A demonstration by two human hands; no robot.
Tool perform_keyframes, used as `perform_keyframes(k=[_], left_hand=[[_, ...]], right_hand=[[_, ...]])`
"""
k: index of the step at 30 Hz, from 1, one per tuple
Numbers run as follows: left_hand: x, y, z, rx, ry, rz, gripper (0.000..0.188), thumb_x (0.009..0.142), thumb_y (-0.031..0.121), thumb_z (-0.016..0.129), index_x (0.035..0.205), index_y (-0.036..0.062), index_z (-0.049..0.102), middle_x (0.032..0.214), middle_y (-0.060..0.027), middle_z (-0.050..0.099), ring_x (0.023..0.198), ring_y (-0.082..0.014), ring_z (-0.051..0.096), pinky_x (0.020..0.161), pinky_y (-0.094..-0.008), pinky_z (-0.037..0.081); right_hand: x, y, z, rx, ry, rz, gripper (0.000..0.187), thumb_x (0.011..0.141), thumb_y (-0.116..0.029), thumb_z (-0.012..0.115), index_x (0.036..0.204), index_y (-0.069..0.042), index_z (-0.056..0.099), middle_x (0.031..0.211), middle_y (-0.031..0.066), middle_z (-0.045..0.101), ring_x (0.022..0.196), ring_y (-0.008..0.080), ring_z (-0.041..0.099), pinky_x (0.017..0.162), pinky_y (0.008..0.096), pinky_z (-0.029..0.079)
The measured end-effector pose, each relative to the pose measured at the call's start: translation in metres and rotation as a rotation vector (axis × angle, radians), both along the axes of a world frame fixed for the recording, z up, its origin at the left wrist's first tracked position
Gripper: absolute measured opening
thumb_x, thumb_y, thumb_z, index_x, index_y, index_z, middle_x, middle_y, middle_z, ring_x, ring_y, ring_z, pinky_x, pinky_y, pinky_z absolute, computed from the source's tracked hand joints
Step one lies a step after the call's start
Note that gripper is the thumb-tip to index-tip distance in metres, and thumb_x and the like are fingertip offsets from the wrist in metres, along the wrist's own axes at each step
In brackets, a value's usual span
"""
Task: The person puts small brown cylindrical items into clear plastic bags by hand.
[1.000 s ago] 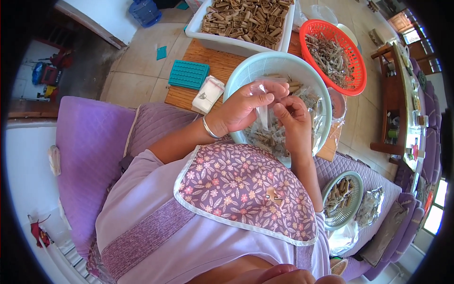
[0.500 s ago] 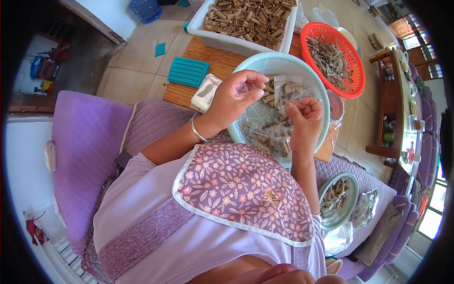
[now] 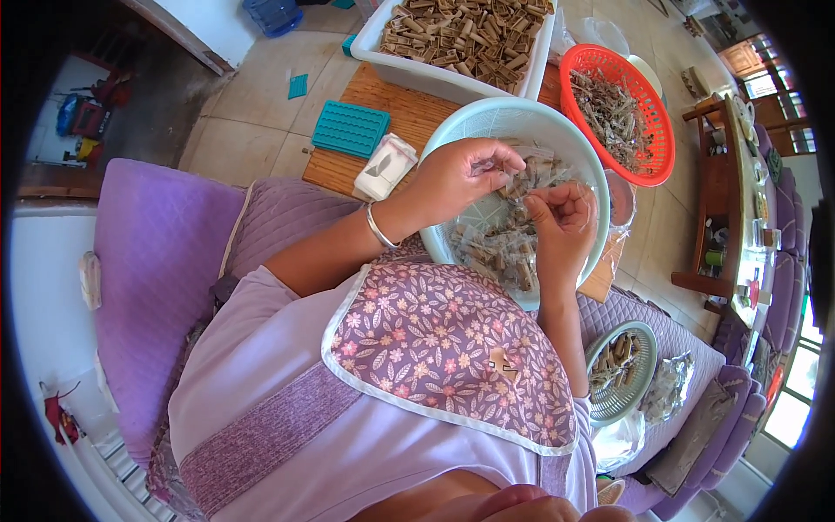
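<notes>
Over a pale green basin (image 3: 474,113), my right hand (image 3: 567,224) pinches a small clear zip bag (image 3: 548,168) with brown pieces inside. My left hand (image 3: 465,178), with a silver bangle at the wrist, has curled fingers closed at the bag's left edge. Its fingertips overlap the bag, and their exact hold is partly hidden. Beneath both hands, several filled clear bags (image 3: 500,248) lie in the basin.
Behind the basin stands a white tub (image 3: 435,83) heaped with brown pieces. A red basket (image 3: 665,143) of thin dried bits is at its right. A teal ridged tray (image 3: 350,130) and a white packet (image 3: 385,167) lie left. A smaller green basket (image 3: 651,370) sits lower right.
My left hand has moved right, from apart from the zip bag to its edge. My right hand stays nearly in place, still pinching the bag. The view has shifted slightly.
</notes>
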State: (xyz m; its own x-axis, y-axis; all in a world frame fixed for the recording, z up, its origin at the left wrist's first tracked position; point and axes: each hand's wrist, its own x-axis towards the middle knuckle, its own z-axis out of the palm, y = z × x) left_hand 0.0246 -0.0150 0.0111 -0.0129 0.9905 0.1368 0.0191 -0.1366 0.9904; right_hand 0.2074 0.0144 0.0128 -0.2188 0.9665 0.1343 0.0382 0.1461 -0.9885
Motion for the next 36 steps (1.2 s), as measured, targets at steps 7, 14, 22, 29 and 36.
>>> perform_keyframes(k=[7,14,22,29,36], left_hand=[[0.005,0.0,-0.007,0.008,-0.138,0.04,0.018,0.089,-0.001,0.061,0.107,0.0005,0.063,0.107,-0.0047,0.065,0.096,-0.0109,0.062,0.088,-0.0257,0.05],[0.003,-0.002,0.001,0.056,-0.007,0.074,0.022,0.089,-0.001,0.061,0.111,0.0006,0.063,0.105,-0.0055,0.065,0.096,-0.0121,0.063,0.086,-0.0259,0.051],[0.003,-0.004,0.005,0.111,0.101,0.068,0.02,0.087,0.0,0.064,0.106,0.0025,0.066,0.103,-0.0066,0.066,0.096,-0.013,0.063,0.085,-0.0267,0.051],[-0.005,0.004,0.002,0.315,0.231,0.091,0.015,0.083,0.007,0.069,0.097,0.0084,0.068,0.095,-0.0059,0.067,0.087,-0.0216,0.064,0.077,-0.0308,0.051],[-0.016,0.004,0.003,0.089,0.263,-0.055,0.012,0.085,0.005,0.069,0.097,0.004,0.069,0.1,-0.0047,0.067,0.091,-0.0137,0.063,0.078,-0.0268,0.049]], right_hand=[[0.001,0.001,-0.006,-0.059,0.09,-0.006,0.029,0.079,0.008,0.07,0.098,-0.002,0.051,0.087,0.0054,0.063,0.08,0.0103,0.06,0.074,0.0217,0.049],[0.002,0.001,-0.004,-0.116,0.143,-0.011,0.03,0.081,0.009,0.068,0.103,-0.001,0.051,0.093,0.0093,0.066,0.084,0.0122,0.063,0.077,0.0222,0.05],[0.0,0.001,-0.002,-0.03,0.105,-0.028,0.032,0.08,0.009,0.069,0.104,-0.001,0.05,0.092,0.0089,0.065,0.084,0.0126,0.063,0.077,0.023,0.051],[-0.006,0.0,0.006,-0.028,0.069,-0.026,0.035,0.08,0.008,0.07,0.107,0.0,0.05,0.092,0.0102,0.065,0.085,0.0138,0.063,0.078,0.0237,0.051],[-0.016,0.001,0.007,0.039,0.05,-0.028,0.035,0.08,0.007,0.07,0.109,0.002,0.051,0.093,0.0105,0.065,0.086,0.0149,0.063,0.077,0.0253,0.052]])
